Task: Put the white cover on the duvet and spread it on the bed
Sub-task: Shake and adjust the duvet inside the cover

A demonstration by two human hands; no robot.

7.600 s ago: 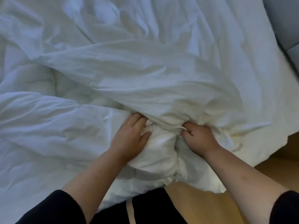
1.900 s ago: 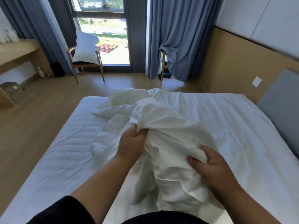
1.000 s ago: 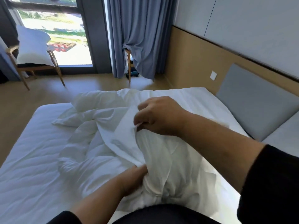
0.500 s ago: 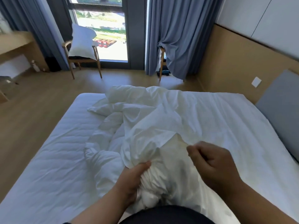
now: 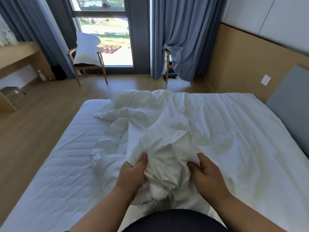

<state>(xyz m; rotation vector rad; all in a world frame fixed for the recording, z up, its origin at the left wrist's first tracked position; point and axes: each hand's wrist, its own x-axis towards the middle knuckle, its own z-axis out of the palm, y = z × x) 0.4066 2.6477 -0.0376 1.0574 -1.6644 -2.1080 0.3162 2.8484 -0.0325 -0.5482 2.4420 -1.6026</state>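
Observation:
The white cover [image 5: 167, 139] lies bunched over the duvet [image 5: 110, 148] in the middle of the bed [image 5: 55, 173]. Close to my body, my left hand [image 5: 132, 173] grips the cover's left edge together with a wad of duvet. My right hand [image 5: 207, 173] pinches the cover's right edge beside it. Between the two hands a puffy lump of duvet [image 5: 158, 191] shows through the cover's mouth. Further back, the rest of the duvet trails off in a crumpled heap to the left.
A grey headboard [image 5: 289, 113] runs along the bed's right side. A wooden chair with a pillow [image 5: 87, 52] stands by the window. A wooden desk [image 5: 16, 54] is at the left. Wood floor surrounds the bed's left and far sides.
My right hand has dropped from up over the bundle and taken hold of the cover's right edge. My left hand has shifted up onto the cover's left edge. The view swung back to centre.

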